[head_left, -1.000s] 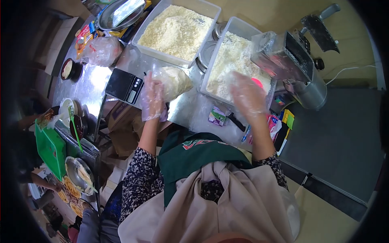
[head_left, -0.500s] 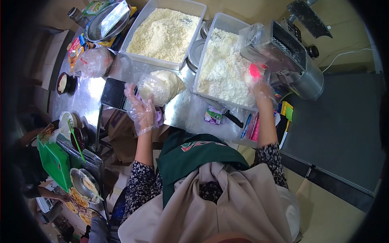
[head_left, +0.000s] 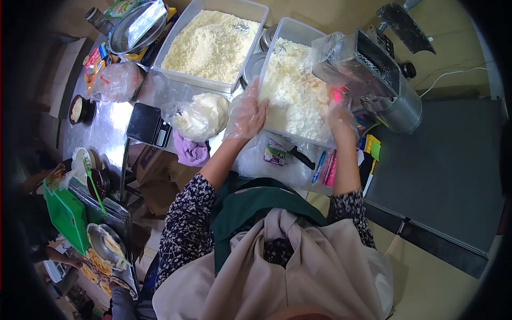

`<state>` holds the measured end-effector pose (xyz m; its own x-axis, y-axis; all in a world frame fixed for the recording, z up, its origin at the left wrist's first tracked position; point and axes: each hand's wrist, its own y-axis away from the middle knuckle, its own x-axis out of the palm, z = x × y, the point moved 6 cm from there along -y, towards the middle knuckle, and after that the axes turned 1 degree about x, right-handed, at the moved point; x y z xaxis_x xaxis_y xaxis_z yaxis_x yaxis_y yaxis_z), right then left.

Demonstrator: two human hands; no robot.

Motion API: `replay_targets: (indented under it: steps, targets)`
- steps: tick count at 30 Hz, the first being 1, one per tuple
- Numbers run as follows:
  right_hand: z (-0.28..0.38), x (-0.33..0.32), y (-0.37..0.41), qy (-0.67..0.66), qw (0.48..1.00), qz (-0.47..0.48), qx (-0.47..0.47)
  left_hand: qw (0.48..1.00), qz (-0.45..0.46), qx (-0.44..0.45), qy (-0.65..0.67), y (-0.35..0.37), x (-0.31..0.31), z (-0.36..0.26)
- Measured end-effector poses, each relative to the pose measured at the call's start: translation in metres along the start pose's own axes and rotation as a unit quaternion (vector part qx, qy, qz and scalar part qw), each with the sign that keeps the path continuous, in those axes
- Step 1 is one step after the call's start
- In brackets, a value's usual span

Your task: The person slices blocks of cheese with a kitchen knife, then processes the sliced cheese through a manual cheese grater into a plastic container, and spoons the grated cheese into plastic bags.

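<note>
A clear plastic glove covers my left hand (head_left: 249, 113), held with its fingers apart beside the left wall of the right tub (head_left: 261, 85). White powder (head_left: 296, 90) fills that tub. At its right side, my gloved right hand (head_left: 341, 121) is closed on a red scoop (head_left: 336, 95), partly hidden by the hand and the metal machine. Left of my left hand, a plastic bag of white dough or flour (head_left: 200, 118) rests on the metal table, above a purple cloth (head_left: 190, 150). A second tub (head_left: 232, 85) holds pale yellow crumbs.
A metal machine (head_left: 381, 74) stands at the right. A black scale (head_left: 149, 124), a knife (head_left: 303, 158), a small purple box (head_left: 274, 152) and pens (head_left: 320, 165) lie near the front. At lower left, a co-worker's hand (head_left: 72, 260) is near a green tray (head_left: 66, 213).
My left hand has moved right, from the bag to the tub of white powder. My right hand remains at that tub's right side, with the scoop slightly shifted.
</note>
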<state>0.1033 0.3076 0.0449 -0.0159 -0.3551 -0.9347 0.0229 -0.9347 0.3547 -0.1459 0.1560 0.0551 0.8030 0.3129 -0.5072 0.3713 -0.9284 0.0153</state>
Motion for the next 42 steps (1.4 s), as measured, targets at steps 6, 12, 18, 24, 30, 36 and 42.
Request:
replay_targets:
  steps: [6,12,18,24,30,36,42]
  targets:
    - [0.033,0.146,-0.155,0.094,0.967,0.036,-0.236,0.993,-0.041,0.024,0.103,-0.011,0.019,0.023]
    - [0.069,-0.015,0.064,-0.052,0.984,-0.037,-0.166,0.984,-0.082,0.074,0.141,-0.005,0.028,0.036]
    - [-0.025,0.014,0.04,0.076,0.994,0.034,-0.067,0.985,-0.039,0.015,0.168,-0.001,0.012,0.018]
    - [0.066,0.039,0.026,0.06,0.974,0.012,-0.217,0.977,-0.06,0.038,0.2,-0.009,0.016,0.019]
    - [-0.003,-0.002,0.054,0.001,1.0,-0.007,-0.018,0.972,-0.073,0.042,0.22,-0.006,0.014,0.019]
    - [0.012,0.036,-0.031,-0.002,0.991,0.006,-0.134,0.969,-0.08,0.083,0.22,-0.01,0.03,0.033]
    - [0.052,0.001,0.006,-0.194,0.944,-0.167,-0.207,0.967,-0.05,0.043,0.246,-0.005,0.01,0.012]
